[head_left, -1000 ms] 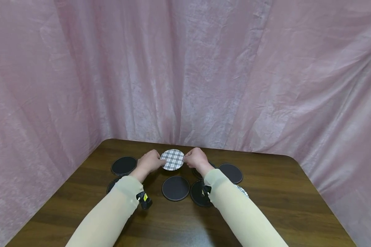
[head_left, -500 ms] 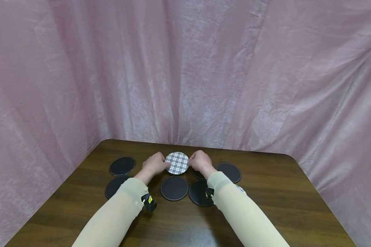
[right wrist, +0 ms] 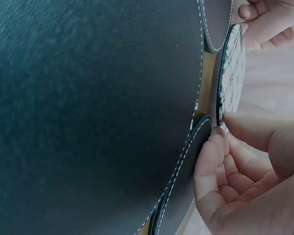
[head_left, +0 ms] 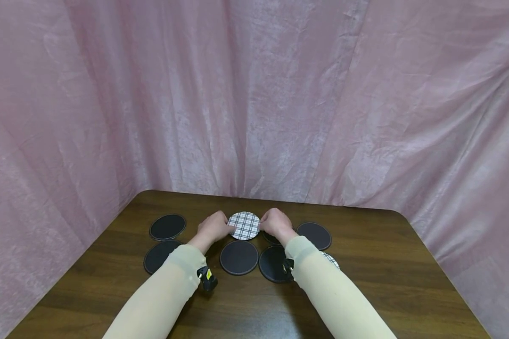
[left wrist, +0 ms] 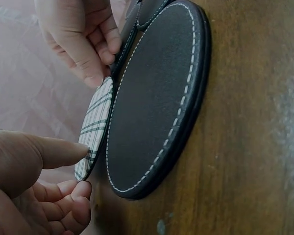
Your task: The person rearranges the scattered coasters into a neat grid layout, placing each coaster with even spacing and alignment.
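Note:
A round plaid coaster (head_left: 243,225) is gripped at both sides near the back of the table. My left hand (head_left: 214,227) pinches its left edge, thumb on the plaid face and fingers beneath, as the left wrist view shows. At the opposite edge, my right hand (head_left: 275,221) holds the rim between thumb and fingertips (right wrist: 216,139). Just in front lies a dark stitched coaster (head_left: 239,257), close to the plaid one. Another dark coaster (head_left: 269,238) is partly hidden beneath the right hand. Whether the plaid coaster touches the table I cannot tell.
More dark coasters lie about: one at the back left (head_left: 168,227), one by the left sleeve (head_left: 161,256), one beside the right wrist (head_left: 273,264) and one farther right (head_left: 314,235). A second plaid coaster (head_left: 332,260) shows partly behind the right sleeve. A pink curtain (head_left: 254,103) hangs behind the wooden table (head_left: 386,273).
Both hands have brought the plaid coaster a little right and toward me, close to the dark coaster in front. In the last half second it has barely moved, sinking slightly.

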`<state>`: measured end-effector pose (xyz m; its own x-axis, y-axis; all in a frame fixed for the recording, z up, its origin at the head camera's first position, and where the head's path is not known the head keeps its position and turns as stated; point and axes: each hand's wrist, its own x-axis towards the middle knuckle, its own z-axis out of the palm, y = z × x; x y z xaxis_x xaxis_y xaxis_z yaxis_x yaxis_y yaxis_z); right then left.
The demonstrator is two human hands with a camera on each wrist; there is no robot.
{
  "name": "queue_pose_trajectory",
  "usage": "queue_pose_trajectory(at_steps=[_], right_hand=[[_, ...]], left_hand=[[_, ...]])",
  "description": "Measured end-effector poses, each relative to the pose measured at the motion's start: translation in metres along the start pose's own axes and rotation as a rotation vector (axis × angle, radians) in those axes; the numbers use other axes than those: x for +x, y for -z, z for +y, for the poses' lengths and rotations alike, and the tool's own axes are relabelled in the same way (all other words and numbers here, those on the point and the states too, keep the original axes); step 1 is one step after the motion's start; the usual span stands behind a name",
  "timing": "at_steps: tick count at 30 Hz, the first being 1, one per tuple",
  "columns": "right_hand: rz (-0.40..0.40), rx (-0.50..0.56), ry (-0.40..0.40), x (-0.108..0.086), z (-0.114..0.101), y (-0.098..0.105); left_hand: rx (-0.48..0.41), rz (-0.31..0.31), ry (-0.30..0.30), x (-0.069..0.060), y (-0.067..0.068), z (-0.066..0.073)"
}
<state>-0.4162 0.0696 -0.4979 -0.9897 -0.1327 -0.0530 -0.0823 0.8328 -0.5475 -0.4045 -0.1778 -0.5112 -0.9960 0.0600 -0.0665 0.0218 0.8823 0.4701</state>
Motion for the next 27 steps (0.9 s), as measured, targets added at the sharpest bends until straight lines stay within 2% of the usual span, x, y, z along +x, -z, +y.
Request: queue_pose_trajectory(at_steps=[3, 5, 9, 12, 13, 16, 17, 22, 27], right_hand=[[-0.001, 0.007, -0.019, -0.034, -0.027, 0.020], [-0.007, 0.020, -0.045, -0.053, -0.043, 0.032], [0.005, 0.005, -0.022, -0.049, -0.038, 0.029], [0.009, -0.011, -0.011, -0.031, -0.023, 0.016], [0.000, -0.010, -0.033, -0.030, -0.023, 0.015], [0.019, -0.031, -0.017, -0.011, -0.008, 0.001], [0.025, -0.035, -0.008, -0.007, -0.004, -0.002], [0.033, -0.032, 0.004, -0.004, 0.000, -0.003], [0.024, -0.014, -0.017, -0.014, -0.008, 0.003]], left_hand=[[0.004, -0.012, 0.020, 0.003, -0.004, -0.002], [0.005, -0.017, 0.022, 0.000, -0.002, 0.001], [-0.014, -0.027, 0.039, -0.015, 0.011, 0.015], [-0.007, -0.014, 0.024, -0.011, 0.005, 0.009], [0.002, -0.011, 0.018, -0.007, 0.002, 0.005], [0.024, -0.011, 0.010, 0.003, -0.008, -0.004], [0.025, -0.022, 0.018, 0.003, -0.007, -0.002], [0.027, -0.021, 0.026, 0.005, -0.010, -0.001], [0.008, -0.002, 0.042, 0.001, -0.010, 0.001]])
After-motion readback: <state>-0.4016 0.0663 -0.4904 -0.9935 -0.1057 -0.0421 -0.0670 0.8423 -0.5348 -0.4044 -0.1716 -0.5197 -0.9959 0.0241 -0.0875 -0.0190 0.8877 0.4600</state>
